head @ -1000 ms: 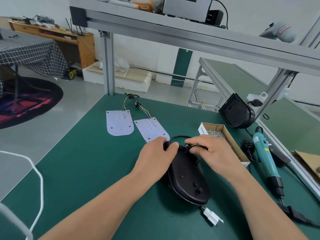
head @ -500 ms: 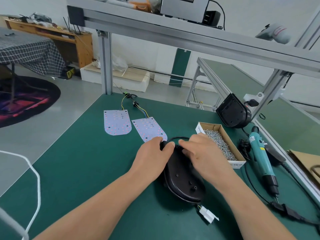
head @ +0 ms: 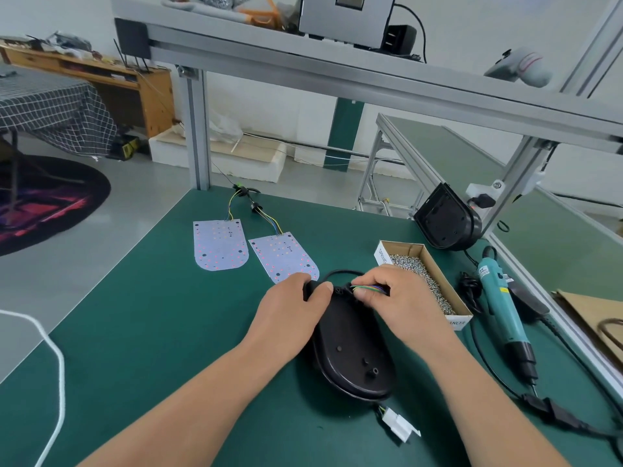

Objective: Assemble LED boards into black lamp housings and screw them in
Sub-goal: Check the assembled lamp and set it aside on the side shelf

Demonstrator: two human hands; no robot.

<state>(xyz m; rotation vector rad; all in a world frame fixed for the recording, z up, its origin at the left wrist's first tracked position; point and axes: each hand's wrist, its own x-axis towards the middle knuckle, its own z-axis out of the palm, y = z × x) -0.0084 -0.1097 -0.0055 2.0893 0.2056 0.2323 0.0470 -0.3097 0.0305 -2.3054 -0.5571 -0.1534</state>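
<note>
Clearly oval, the black housing (head: 350, 358) bears small studs (head: 371, 372).

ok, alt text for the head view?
A person's left hand grips a black lamp housing on a green bench while the right hand pinches its coloured wires. Two LED boards, a box of screws and a teal electric screwdriver lie nearby.

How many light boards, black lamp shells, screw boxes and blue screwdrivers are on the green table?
LED boards: 2
Black housings: 2
Screw box: 1
Screwdriver: 1
Total: 6
</note>
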